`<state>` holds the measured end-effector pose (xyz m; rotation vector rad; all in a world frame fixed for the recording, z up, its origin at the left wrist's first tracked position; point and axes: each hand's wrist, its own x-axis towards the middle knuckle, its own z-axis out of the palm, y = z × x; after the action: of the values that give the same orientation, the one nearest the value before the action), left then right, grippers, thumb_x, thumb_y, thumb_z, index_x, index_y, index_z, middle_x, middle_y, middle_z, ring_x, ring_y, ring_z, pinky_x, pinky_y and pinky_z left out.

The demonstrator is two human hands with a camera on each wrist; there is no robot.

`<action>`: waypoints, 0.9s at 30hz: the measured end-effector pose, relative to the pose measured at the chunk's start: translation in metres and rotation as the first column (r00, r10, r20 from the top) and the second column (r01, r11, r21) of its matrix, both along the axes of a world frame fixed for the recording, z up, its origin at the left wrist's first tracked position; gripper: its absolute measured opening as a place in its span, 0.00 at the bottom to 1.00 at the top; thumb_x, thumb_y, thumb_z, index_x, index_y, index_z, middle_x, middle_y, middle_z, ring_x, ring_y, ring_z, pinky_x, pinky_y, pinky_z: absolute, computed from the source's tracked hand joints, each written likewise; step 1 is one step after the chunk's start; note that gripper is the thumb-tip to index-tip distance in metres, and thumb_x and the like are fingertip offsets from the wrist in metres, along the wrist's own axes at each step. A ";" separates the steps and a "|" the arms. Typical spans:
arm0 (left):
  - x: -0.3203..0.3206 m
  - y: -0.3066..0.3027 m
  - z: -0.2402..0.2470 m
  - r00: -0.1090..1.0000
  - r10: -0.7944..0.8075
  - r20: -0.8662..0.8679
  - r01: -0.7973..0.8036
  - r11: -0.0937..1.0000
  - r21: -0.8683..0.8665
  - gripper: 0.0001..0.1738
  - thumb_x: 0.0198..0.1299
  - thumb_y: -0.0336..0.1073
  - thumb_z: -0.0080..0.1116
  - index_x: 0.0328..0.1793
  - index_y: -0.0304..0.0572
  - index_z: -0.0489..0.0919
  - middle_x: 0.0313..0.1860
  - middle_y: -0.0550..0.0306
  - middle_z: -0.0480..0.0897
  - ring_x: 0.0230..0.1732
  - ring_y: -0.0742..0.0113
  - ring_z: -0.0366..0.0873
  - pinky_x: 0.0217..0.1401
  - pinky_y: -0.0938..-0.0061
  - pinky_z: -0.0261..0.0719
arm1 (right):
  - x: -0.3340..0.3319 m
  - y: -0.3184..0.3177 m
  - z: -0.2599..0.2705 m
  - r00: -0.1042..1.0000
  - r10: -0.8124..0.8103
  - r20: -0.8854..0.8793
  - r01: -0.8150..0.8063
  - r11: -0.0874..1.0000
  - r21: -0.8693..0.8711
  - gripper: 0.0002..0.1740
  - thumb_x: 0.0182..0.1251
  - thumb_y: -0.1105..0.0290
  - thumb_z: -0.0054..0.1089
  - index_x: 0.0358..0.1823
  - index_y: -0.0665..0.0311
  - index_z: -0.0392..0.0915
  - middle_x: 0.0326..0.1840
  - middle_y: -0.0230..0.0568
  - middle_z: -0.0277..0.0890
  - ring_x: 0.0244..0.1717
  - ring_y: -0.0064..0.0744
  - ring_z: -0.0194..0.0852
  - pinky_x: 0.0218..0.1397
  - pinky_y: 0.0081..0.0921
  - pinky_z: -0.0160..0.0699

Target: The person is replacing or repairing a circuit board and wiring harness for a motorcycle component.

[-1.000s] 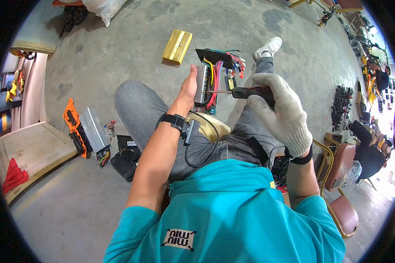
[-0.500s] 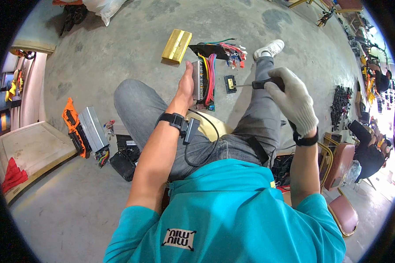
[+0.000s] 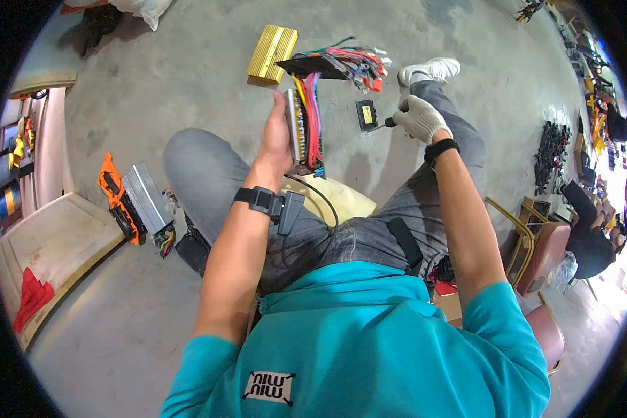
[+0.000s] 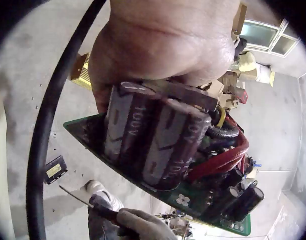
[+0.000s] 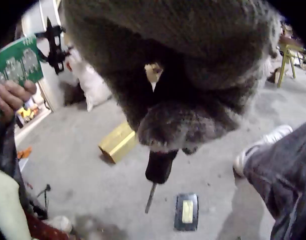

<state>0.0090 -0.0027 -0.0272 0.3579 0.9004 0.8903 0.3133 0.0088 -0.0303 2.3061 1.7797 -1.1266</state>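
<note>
My bare left hand [image 3: 277, 143] grips the circuit board assembly [image 3: 297, 132] by its long side; red and yellow wires run from it to a black end plate [image 3: 315, 66]. In the left wrist view, two large capacitors [image 4: 165, 142] stand on the green board [image 4: 183, 201] under the palm. My gloved right hand [image 3: 419, 120] holds a screwdriver [image 3: 390, 122] by its dark handle. Its tip is close to a small black module with a yellow label [image 3: 366, 115] on the floor. In the right wrist view, the shaft [image 5: 150, 198] points down beside that module [image 5: 186, 212].
A gold metal case [image 3: 273, 54] lies on the floor beyond the left hand. At the left are a silver case [image 3: 148, 198], an orange-black item [image 3: 118, 198] and a wooden board [image 3: 63, 244]. Chairs [image 3: 545, 258] stand at the right. A cable hangs from the left wrist.
The screwdriver has moved away from the board, rightward, and is now held lower with its tip by the black module. The left hand and board have shifted slightly left as the view moved.
</note>
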 end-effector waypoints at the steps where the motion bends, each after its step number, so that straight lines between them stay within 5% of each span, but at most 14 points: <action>1: -0.002 0.001 0.002 1.000 -0.002 -0.020 0.001 1.000 -0.003 0.35 0.77 0.68 0.32 0.52 0.47 0.80 0.34 0.62 0.83 0.33 0.71 0.82 0.36 0.73 0.83 | 0.002 0.004 -0.010 1.000 -0.011 -0.002 0.011 0.998 -0.061 0.23 0.60 0.57 0.62 0.45 0.73 0.85 0.37 0.64 0.84 0.44 0.55 0.87 0.46 0.42 0.83; 5: -0.010 0.002 -0.011 0.997 0.075 0.025 -0.070 0.983 -0.172 0.40 0.73 0.72 0.36 0.47 0.39 0.80 0.26 0.55 0.80 0.25 0.62 0.78 0.30 0.68 0.79 | 0.003 0.014 -0.038 0.999 0.046 -0.001 -0.045 0.974 -0.221 0.22 0.59 0.58 0.62 0.44 0.73 0.85 0.42 0.65 0.84 0.46 0.57 0.87 0.47 0.44 0.83; 6: -0.019 0.003 -0.015 0.987 -0.011 0.158 0.031 0.991 -0.129 0.42 0.72 0.72 0.37 0.47 0.36 0.81 0.25 0.53 0.78 0.25 0.59 0.77 0.28 0.66 0.76 | -0.001 0.013 -0.057 0.991 0.125 0.052 -0.109 0.964 -0.244 0.21 0.59 0.60 0.63 0.46 0.71 0.85 0.44 0.62 0.84 0.49 0.59 0.85 0.50 0.45 0.83; 9: -0.018 0.005 -0.015 0.972 -0.025 0.234 0.057 0.990 -0.133 0.44 0.70 0.76 0.37 0.46 0.37 0.80 0.25 0.55 0.81 0.25 0.64 0.81 0.27 0.67 0.82 | -0.016 0.017 -0.080 0.952 0.297 0.070 -0.228 0.844 -0.485 0.22 0.58 0.60 0.66 0.49 0.67 0.86 0.51 0.58 0.84 0.54 0.57 0.84 0.55 0.45 0.83; 10: -0.017 0.006 -0.017 0.968 -0.014 0.250 0.056 0.985 -0.162 0.45 0.69 0.76 0.37 0.45 0.36 0.80 0.25 0.54 0.81 0.25 0.62 0.80 0.26 0.67 0.81 | -0.021 0.014 -0.095 0.966 0.246 0.079 -0.169 0.834 -0.525 0.23 0.57 0.61 0.68 0.51 0.66 0.86 0.54 0.57 0.84 0.55 0.57 0.84 0.58 0.46 0.83; 14: -0.017 0.003 -0.018 0.977 -0.016 0.212 0.055 0.982 -0.179 0.44 0.70 0.75 0.37 0.46 0.35 0.80 0.24 0.53 0.80 0.24 0.62 0.79 0.25 0.68 0.78 | -0.025 -0.006 -0.146 0.954 0.297 0.038 -0.205 0.741 -0.639 0.19 0.57 0.66 0.67 0.49 0.69 0.86 0.48 0.53 0.87 0.47 0.51 0.88 0.51 0.46 0.85; 21: -0.025 -0.001 -0.016 0.970 0.006 0.242 0.048 0.975 -0.216 0.43 0.72 0.73 0.35 0.46 0.36 0.80 0.25 0.50 0.78 0.23 0.59 0.75 0.27 0.65 0.75 | -0.027 -0.022 -0.181 0.950 0.313 -0.007 -0.230 0.683 -0.693 0.16 0.60 0.66 0.65 0.47 0.68 0.87 0.46 0.50 0.88 0.43 0.47 0.88 0.47 0.46 0.86; 23: -0.024 -0.002 -0.015 0.978 0.006 0.209 0.044 0.972 -0.232 0.44 0.72 0.73 0.34 0.47 0.36 0.80 0.25 0.50 0.78 0.24 0.59 0.75 0.27 0.65 0.75 | -0.020 -0.029 -0.206 0.950 0.313 0.001 -0.243 0.738 -0.629 0.22 0.54 0.60 0.74 0.45 0.69 0.87 0.40 0.53 0.87 0.38 0.49 0.87 0.47 0.43 0.86; 25: -0.025 -0.002 -0.014 0.972 -0.017 0.235 0.067 0.976 -0.205 0.37 0.75 0.62 0.36 0.51 0.31 0.80 0.25 0.52 0.74 0.25 0.59 0.72 0.29 0.67 0.68 | -0.023 -0.033 -0.213 0.941 0.337 -0.023 -0.277 0.731 -0.624 0.22 0.53 0.60 0.74 0.46 0.68 0.87 0.43 0.52 0.87 0.41 0.50 0.88 0.49 0.44 0.86; 27: -0.026 -0.004 -0.014 0.971 -0.013 0.240 0.067 0.974 -0.217 0.37 0.75 0.62 0.36 0.51 0.31 0.80 0.25 0.52 0.75 0.25 0.60 0.71 0.30 0.67 0.68 | -0.021 -0.039 -0.223 0.932 0.360 -0.033 -0.301 0.723 -0.622 0.23 0.53 0.60 0.75 0.48 0.67 0.87 0.46 0.52 0.88 0.44 0.50 0.88 0.51 0.44 0.86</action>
<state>-0.0167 -0.0070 -0.0414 0.0719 0.7587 0.7665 0.2921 -0.0298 -0.2529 1.5519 1.4092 -1.2644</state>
